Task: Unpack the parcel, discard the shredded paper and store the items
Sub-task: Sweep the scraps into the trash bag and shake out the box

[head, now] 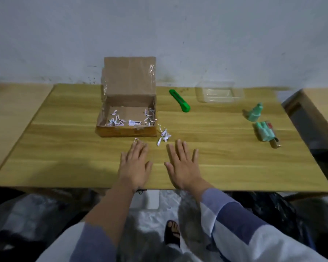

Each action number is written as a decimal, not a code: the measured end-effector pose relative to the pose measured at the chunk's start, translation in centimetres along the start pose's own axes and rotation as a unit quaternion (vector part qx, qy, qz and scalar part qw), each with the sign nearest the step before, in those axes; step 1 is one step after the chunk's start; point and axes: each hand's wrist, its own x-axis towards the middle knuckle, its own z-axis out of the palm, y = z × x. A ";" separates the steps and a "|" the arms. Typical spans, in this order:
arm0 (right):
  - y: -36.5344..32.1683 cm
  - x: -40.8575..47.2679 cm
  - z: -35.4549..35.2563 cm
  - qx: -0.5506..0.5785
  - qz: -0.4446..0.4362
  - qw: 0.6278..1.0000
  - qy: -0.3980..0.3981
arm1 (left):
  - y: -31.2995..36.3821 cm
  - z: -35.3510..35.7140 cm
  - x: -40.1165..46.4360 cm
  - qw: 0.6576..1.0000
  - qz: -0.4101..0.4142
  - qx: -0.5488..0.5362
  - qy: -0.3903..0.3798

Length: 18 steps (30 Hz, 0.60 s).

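Note:
An open cardboard parcel (126,130) stands mid-table with its lid up against the wall. Several white strips of shredded paper (130,121) lie on its floor, and a small heap of shredded paper (163,136) lies on the table by its front right corner. Two green wrapped items rest at the right: a bottle-shaped one (253,112) and a flat bundle (265,133). My left hand (134,166) and my right hand (182,164) lie flat on the table, palms down, fingers spread, holding nothing, just in front of the parcel.
A green utility knife (179,100) lies right of the parcel. A clear plastic container (219,91) sits at the back right. A large cardboard box (314,118) stands past the wooden table's (64,152) right edge. Plastic bags lie on the floor below.

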 end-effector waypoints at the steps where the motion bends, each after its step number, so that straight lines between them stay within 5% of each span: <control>1: 0.2 1.3 -0.2 -0.004 -0.012 1.000 0.004 | 0.0 0.3 0.8 1.000 0.001 0.009 0.012; 11: 1.1 8.1 -1.2 -0.024 -0.139 0.990 0.012 | 0.9 1.7 2.4 0.998 0.001 0.016 0.069; 18: 4.4 5.7 -1.6 -0.003 -0.099 0.994 0.039 | 5.2 1.8 3.0 0.993 0.109 0.041 0.007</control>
